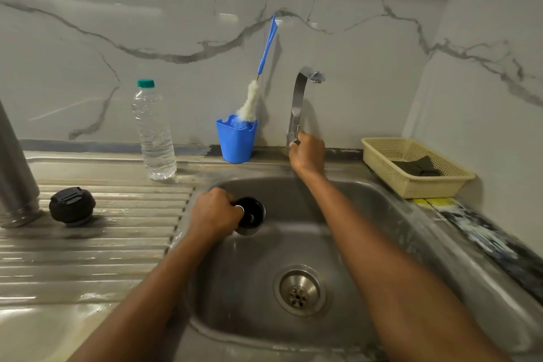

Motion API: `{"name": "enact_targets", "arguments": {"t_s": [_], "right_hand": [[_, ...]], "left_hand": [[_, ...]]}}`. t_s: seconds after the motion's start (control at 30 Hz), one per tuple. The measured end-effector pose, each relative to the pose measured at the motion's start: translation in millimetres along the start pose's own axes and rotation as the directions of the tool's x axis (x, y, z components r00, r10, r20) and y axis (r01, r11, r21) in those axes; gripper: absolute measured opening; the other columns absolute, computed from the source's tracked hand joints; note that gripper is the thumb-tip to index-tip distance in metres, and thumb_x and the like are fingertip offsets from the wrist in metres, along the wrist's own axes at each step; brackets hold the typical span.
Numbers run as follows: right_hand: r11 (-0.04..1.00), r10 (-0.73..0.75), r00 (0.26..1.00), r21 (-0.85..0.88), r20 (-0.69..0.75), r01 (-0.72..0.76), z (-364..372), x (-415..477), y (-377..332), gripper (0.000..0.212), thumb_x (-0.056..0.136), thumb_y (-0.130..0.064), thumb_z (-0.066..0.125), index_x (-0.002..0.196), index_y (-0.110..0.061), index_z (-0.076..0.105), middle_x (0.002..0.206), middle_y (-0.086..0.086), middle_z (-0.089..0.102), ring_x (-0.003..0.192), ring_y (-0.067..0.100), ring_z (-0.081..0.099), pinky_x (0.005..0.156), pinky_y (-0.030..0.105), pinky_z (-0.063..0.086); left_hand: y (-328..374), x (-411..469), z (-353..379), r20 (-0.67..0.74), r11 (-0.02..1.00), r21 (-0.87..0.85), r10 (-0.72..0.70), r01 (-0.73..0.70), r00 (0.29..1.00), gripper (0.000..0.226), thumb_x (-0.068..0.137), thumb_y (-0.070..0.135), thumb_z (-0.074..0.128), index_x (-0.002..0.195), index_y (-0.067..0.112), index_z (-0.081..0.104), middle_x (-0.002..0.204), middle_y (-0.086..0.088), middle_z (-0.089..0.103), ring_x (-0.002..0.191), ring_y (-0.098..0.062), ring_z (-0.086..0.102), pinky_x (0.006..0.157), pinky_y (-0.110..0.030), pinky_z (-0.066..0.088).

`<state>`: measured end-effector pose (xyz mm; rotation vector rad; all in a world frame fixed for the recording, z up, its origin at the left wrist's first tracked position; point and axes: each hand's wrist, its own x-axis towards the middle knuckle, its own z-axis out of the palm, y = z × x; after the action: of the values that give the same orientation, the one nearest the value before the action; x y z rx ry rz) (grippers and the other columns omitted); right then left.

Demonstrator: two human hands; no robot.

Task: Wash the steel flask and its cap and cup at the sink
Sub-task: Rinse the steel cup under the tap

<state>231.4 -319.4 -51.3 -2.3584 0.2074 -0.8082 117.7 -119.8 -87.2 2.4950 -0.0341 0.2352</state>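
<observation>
The left hand grips the cup over the sink's back left corner, while the right hand seems curled round the tap lever at the back rim.

The scene was lit fairly brightly and evenly, seemingly from the left and behind. Soft shadows were thrown rightward from the tap and brush onto the marble wall. Glare was spread over the wet draining board. Edges were bowed by the wide lens, and the steel flask was slightly blurred.
</observation>
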Motion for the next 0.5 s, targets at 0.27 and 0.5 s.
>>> {"name": "enact_targets", "arguments": {"t_s": [0.27,0.5], "right_hand": [[0.982,-0.155,0.986,-0.102,0.055,0.160,-10.2,2.8,5.8,0.020,0.099,-0.010,0.060,0.112,0.001,0.071,0.105,0.020,0.073,0.102,0.039,0.067,0.087,0.041,0.053],[0.988,-0.143,0.987,-0.049,0.075,0.147,-10.8,-0.7,4.6,0.020,0.099,-0.010,0.058,0.109,0.002,0.071,0.103,0.021,0.072,0.098,0.037,0.068,0.084,0.043,0.056]], "left_hand": [[1.5,-0.9,0.9,0.025,1.000,-0.017,-0.019,0.019,0.999,0.016,0.081,0.011,0.060,0.070,0.006,0.072,0.058,-0.008,0.068,0.059,-0.020,0.063,0.051,-0.025,0.042],[0.4,1.1,1.4,0.021,1.000,-0.001,-0.027,0.028,0.999,0.016,0.082,0.011,0.060,0.073,0.004,0.072,0.059,-0.009,0.069,0.062,-0.022,0.066,0.058,-0.027,0.048]]}}
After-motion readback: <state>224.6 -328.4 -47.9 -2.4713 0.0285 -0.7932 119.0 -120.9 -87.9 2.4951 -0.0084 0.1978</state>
